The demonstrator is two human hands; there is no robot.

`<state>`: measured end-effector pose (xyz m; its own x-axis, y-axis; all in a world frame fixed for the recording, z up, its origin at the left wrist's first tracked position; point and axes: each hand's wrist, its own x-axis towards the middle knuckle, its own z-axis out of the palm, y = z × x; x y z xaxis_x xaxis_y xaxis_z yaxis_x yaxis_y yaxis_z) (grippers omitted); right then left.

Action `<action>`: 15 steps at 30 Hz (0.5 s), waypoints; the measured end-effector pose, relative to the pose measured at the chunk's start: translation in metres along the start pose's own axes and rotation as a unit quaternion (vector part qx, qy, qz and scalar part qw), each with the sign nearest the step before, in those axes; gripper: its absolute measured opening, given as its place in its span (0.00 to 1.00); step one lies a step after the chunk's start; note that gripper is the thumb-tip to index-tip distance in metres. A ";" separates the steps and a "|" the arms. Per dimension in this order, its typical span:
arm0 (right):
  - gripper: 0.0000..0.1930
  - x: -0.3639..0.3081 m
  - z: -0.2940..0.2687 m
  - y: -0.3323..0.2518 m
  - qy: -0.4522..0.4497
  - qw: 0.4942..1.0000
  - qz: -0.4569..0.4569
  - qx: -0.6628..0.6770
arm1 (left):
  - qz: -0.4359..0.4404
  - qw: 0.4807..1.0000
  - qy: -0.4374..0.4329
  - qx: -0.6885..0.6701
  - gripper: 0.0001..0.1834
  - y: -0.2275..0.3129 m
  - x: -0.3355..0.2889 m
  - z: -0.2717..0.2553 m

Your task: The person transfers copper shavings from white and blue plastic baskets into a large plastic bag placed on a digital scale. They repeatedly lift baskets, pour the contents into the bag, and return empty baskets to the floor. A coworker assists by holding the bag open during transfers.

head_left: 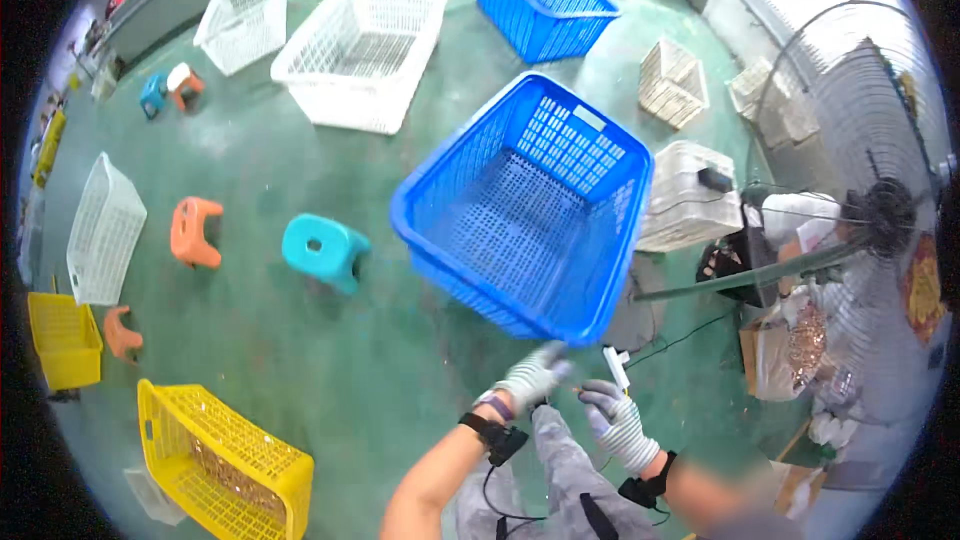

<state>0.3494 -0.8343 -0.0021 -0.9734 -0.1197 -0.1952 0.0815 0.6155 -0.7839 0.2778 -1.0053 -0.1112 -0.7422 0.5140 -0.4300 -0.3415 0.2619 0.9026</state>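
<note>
A large blue plastic basket (600,315) stands in front of me, with slotted walls and nothing visible inside. My left hand (537,377), in a striped white and grey glove, is just below its near corner. Its fingers are smeared by motion, and I cannot tell whether they touch the rim. To the right is my right hand (618,422), gloved alike, with its fingers bent and drawn together. A tiny yellowish spot shows at those fingertips, too small to name. Both wrists wear black straps.
A turquoise stool (325,248) and an orange stool (194,232) stand left. A yellow basket (290,470) holds small brownish pieces at lower left. White baskets (400,105) and another blue one (545,25) stand beyond. A large fan (885,215) and a power strip (616,368) are right.
</note>
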 end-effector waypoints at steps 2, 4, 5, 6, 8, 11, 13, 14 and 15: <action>0.10 -0.098 0.040 -0.014 0.036 0.999 0.031 -0.018 | 0.059 0.989 -0.133 -0.036 0.31 0.015 -0.072 0.009; 0.10 -0.169 0.083 -0.010 0.066 0.996 0.042 -0.044 | 0.039 0.990 -0.098 -0.095 0.29 0.010 -0.150 0.004; 0.10 -0.208 0.109 -0.009 0.067 0.994 0.062 -0.061 | 0.032 0.991 -0.076 -0.102 0.29 -0.007 -0.191 -0.003; 0.11 -0.245 0.136 -0.008 0.075 0.990 0.090 -0.077 | 0.057 0.993 -0.045 -0.098 0.29 -0.032 -0.230 -0.011; 0.12 -0.315 0.194 -0.005 0.078 0.982 0.136 -0.102 | 0.256 0.914 0.003 0.315 0.19 -0.111 -0.317 -0.049; 0.15 -0.365 0.247 0.023 0.061 0.971 0.189 -0.135 | -0.026 0.942 -0.004 0.334 0.24 -0.251 -0.437 -0.097; 0.16 -0.377 0.272 0.044 0.052 0.956 0.242 -0.159 | -0.161 0.950 0.070 0.258 0.32 -0.334 -0.521 -0.131; 0.17 -0.380 0.280 0.051 0.039 0.943 0.287 -0.162 | -0.128 0.922 0.003 0.366 0.21 -0.364 -0.573 -0.152; 0.17 -0.377 0.284 0.057 0.018 0.924 0.344 -0.167 | -0.137 0.856 -0.100 0.488 0.22 -0.389 -0.602 -0.169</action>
<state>0.7821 -0.9748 -0.1406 -0.7233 0.4107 -0.5551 0.6180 0.7436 -0.2552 0.7607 -1.5547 -0.2005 -0.5650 0.4282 -0.7053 0.2293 0.9026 0.3643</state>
